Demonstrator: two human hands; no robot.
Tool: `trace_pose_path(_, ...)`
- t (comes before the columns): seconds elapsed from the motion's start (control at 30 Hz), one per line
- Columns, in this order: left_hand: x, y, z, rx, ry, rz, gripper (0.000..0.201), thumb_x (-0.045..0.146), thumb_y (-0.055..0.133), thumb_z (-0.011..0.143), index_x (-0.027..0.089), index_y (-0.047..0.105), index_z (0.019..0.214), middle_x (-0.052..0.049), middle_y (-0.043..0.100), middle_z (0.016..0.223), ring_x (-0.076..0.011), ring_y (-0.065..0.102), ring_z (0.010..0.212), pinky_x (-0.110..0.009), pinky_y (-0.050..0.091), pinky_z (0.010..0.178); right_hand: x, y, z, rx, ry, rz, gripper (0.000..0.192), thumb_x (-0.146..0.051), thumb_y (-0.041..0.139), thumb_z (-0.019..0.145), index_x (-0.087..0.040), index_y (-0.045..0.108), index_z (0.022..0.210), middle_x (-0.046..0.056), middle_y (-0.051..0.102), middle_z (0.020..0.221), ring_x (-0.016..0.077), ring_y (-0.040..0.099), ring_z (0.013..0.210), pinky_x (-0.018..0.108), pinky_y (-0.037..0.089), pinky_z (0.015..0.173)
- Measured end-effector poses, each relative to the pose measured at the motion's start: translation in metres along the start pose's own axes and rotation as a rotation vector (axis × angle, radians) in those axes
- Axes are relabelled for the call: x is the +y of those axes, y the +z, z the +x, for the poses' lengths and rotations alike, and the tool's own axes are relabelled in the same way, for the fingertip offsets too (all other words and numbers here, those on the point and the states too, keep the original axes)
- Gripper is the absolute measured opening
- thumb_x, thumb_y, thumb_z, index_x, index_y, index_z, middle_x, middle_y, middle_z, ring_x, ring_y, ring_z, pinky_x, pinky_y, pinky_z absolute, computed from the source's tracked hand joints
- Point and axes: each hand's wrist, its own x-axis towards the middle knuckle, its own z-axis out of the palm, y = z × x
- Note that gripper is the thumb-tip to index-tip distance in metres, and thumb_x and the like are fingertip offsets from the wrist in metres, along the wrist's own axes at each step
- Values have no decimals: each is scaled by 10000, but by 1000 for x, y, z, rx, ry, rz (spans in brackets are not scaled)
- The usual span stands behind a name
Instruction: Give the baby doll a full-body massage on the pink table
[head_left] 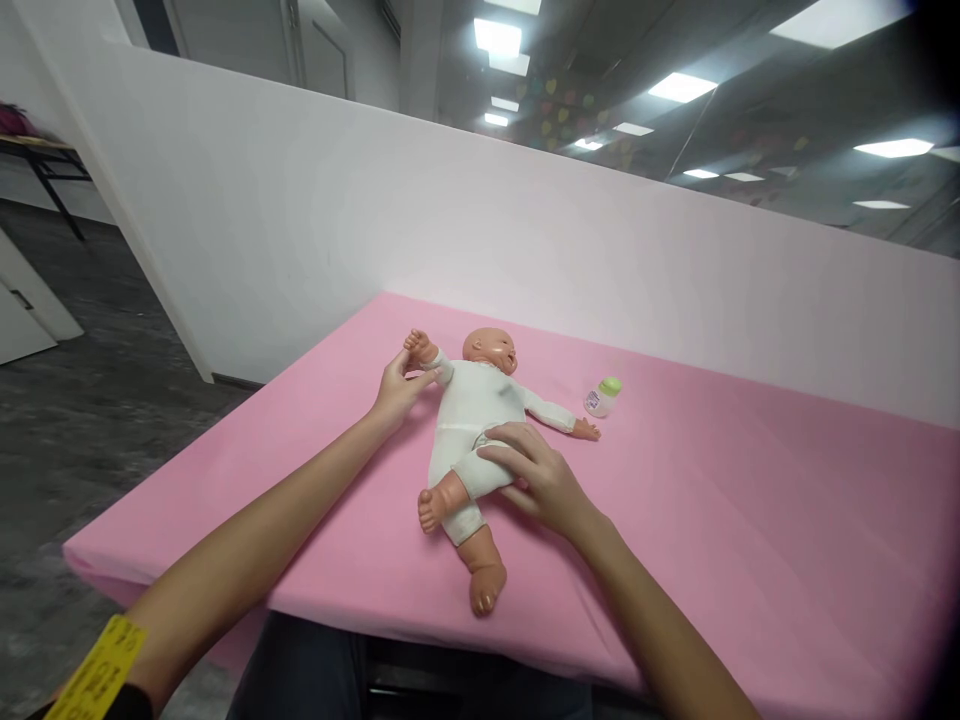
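A baby doll [472, 400] with a white cloth body lies on its back on the pink-covered table [697, 560]. Its head is turned to the right and one leg crosses over the other. My left hand [400, 390] is closed around the doll's raised arm at the left, just below its small plastic hand. At the hip, my right hand [544, 475] wraps over the thigh of the crossed leg, partly hiding it. The doll's other arm stretches right, near a small clear baby bottle [600, 402] with a green cap.
A white partition wall [562, 260] runs along the table's back, with glass above it reflecting ceiling lights. Grey floor [67, 430] shows at the left, and another table [45, 160] with a dark red item stands farther off. My legs are under the front edge.
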Motion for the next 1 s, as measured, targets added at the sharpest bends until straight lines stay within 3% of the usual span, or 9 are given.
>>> trace_pose_path(0.27, 10, 7, -6, 71, -97, -10, 429, 406, 792, 815, 199, 688, 1176, -82, 705, 1151, -205, 634, 951, -332, 504, 828, -1, 10, 2, 175, 136, 8, 510, -144, 652, 904, -320, 615, 1382, 77, 650, 1250, 274, 624, 1122, 436, 588, 889)
trace_pose_path(0.33, 10, 8, -9, 13, -22, 87, 405, 392, 799, 806, 204, 702, 1152, -73, 700, 1106, -216, 634, 956, -344, 501, 829, -1, 11, 4, 198, 161, 15, 521, -138, 662, 890, -319, 623, 1378, 75, 653, 1240, 273, 627, 1116, 437, 587, 899)
trace_pose_path(0.5, 12, 12, -24, -304, 383, 379, 321, 297, 735, 856, 270, 749, 1176, -68, 642, 1151, -254, 582, 1133, -425, 464, 1020, -1, 15, 6, 241, 268, 33, 511, -151, 649, 889, -300, 629, 1377, 79, 658, 1244, 277, 632, 1100, 435, 597, 882)
trace_pose_path(0.6, 16, 12, -33, -402, 468, 415, 346, 298, 704, 884, 298, 743, 1228, -77, 632, 1205, -268, 560, 1181, -455, 446, 1067, 2, 18, 6, 269, 312, 50, 530, -136, 626, 877, -292, 621, 1383, 80, 655, 1275, 281, 636, 1117, 443, 598, 897)
trace_pose_path(0.77, 23, 15, -34, -315, 371, 384, 328, 282, 689, 884, 299, 746, 1207, -74, 676, 1247, -296, 568, 1216, -477, 435, 1098, 9, 15, 4, 238, 244, 31, 536, -140, 609, 886, -292, 604, 1400, 92, 648, 1298, 285, 638, 1156, 441, 604, 900)
trace_pose_path(1.0, 20, 8, -17, -79, 80, 181, 431, 386, 750, 854, 234, 687, 1253, -88, 700, 1247, -265, 635, 1117, -376, 504, 905, 10, -9, 3, 21, 45, 97, 529, -83, 575, 845, -299, 642, 1323, 83, 635, 1318, 280, 614, 1214, 501, 544, 1037)
